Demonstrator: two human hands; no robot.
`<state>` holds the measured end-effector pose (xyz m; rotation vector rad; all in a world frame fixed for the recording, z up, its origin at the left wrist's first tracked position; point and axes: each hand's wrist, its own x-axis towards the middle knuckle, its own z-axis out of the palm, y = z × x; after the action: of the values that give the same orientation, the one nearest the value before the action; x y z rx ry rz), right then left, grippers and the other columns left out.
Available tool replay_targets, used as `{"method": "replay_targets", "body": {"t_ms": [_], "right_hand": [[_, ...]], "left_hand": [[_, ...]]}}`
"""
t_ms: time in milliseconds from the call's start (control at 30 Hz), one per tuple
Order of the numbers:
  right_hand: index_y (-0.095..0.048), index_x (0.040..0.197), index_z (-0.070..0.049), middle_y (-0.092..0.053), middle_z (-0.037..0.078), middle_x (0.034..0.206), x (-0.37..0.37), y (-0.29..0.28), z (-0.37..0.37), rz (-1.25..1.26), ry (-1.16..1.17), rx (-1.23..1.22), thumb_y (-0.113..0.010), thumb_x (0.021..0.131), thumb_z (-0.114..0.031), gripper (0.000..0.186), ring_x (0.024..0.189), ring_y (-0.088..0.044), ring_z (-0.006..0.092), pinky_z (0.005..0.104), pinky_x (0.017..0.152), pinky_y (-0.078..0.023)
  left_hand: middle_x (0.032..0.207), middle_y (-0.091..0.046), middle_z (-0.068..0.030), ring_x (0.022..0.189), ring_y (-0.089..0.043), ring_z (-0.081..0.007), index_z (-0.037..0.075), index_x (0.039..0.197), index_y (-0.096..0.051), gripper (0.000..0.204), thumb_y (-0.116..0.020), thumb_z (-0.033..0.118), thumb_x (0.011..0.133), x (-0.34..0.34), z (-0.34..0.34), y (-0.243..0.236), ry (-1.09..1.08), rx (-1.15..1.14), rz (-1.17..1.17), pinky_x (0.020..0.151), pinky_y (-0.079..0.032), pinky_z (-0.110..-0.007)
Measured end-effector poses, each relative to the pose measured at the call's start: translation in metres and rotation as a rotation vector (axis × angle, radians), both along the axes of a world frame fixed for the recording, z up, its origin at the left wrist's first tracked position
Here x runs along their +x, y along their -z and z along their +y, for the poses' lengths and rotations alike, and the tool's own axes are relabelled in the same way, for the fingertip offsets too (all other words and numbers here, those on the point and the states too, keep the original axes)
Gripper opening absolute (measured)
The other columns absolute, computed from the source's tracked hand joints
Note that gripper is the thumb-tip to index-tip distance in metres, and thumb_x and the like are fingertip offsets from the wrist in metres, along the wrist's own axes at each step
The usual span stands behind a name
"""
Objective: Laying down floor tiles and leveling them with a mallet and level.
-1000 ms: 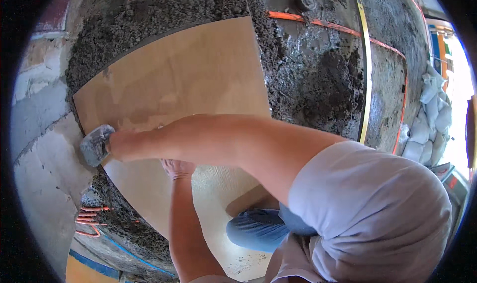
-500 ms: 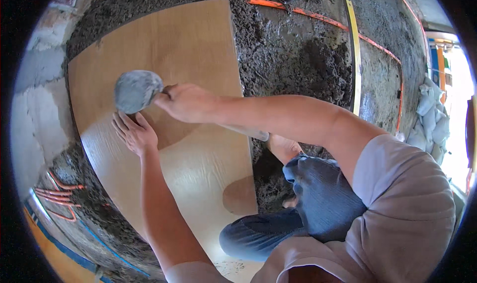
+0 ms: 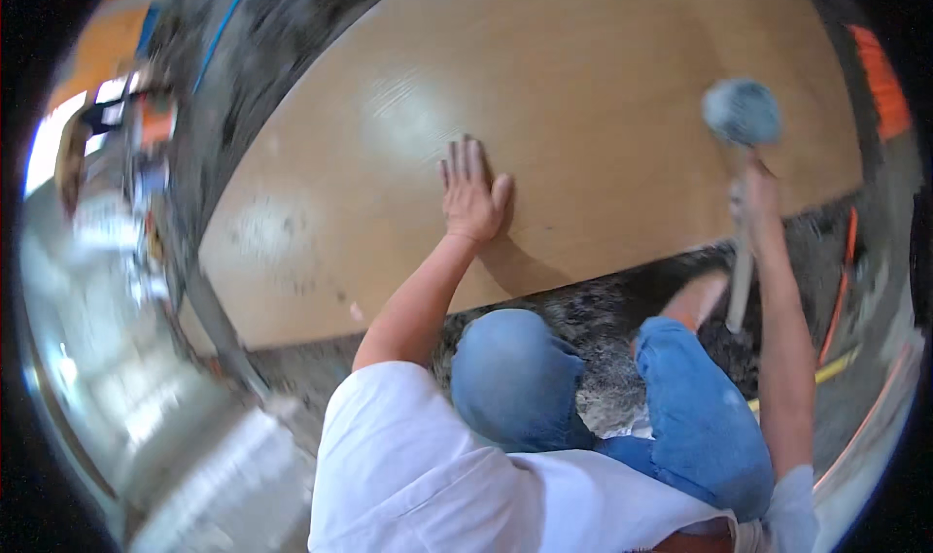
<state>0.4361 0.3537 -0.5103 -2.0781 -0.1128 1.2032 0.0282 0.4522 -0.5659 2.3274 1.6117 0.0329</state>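
A large tan, glossy tile (image 3: pixel 603 116) lies flat over dark, rough mortar and fills the upper middle. My left hand (image 3: pixel 470 191) is open, palm down on its surface with fingers spread. On the right, my right hand (image 3: pixel 761 195) is closed around the pale handle of a mallet (image 3: pixel 743 112). The mallet's rounded grey head is over the tile's right part, blurred by motion; whether it touches the surface I cannot tell. The handle's lower end sticks out below my fist, towards my foot.
My bent knees and a bare foot (image 3: pixel 702 295) are by the tile's near edge, over the dark mortar (image 3: pixel 622 378). An orange pipe (image 3: pixel 880 82) and a yellow level (image 3: pixel 821 373) are on the right. A blue line (image 3: pixel 222 33) runs across the ground at upper left.
My view has swung round over the tile. My hands, close together before, are now far apart: the left rests flat on the tile, while the right has carried the mallet to the right.
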Motion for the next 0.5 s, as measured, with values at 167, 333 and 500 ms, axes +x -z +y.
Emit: {"method": "replay_targets", "body": {"t_ms": [167, 333, 500], "right_hand": [[-0.060, 0.096, -0.009, -0.041, -0.004, 0.054, -0.043, -0.002, 0.001, -0.104, -0.255, -0.012, -0.047, 0.093, -0.054, 0.047, 0.039, -0.039, 0.0095, 0.0254, 0.035, -0.030], [-0.056, 0.096, -0.007, -0.044, -0.002, 0.061, -0.089, -0.016, 0.050, -0.047, -0.682, -0.005, -0.045, 0.095, -0.052, 0.046, 0.043, -0.041, 0.0087, 0.0249, 0.038, -0.033], [-0.056, 0.096, -0.009, -0.044, -0.003, 0.062, -0.219, -0.035, 0.142, -0.035, -0.964, 0.265, -0.047, 0.095, -0.050, 0.043, 0.046, -0.043, 0.0077, 0.0251, 0.040, -0.034]], "left_hand": [[0.155, -0.017, -0.0195, 0.145, -0.010, -0.0366, -0.002, 0.147, -0.023, 0.081, -0.043, 0.054, 0.092, -0.179, -0.012, 0.020, -0.832, 0.156, 0.170, 0.117, -0.008, -0.048], [0.157, -0.015, -0.0174, 0.146, -0.010, -0.0330, -0.001, 0.148, -0.021, 0.083, -0.036, 0.060, 0.093, -0.269, 0.018, 0.018, -1.140, 0.144, 0.185, 0.117, -0.009, -0.047], [0.157, -0.014, -0.0159, 0.146, -0.008, -0.0305, 0.000, 0.149, -0.020, 0.084, -0.034, 0.060, 0.093, -0.277, 0.023, 0.009, -1.167, 0.119, 0.185, 0.118, -0.007, -0.046]]}}
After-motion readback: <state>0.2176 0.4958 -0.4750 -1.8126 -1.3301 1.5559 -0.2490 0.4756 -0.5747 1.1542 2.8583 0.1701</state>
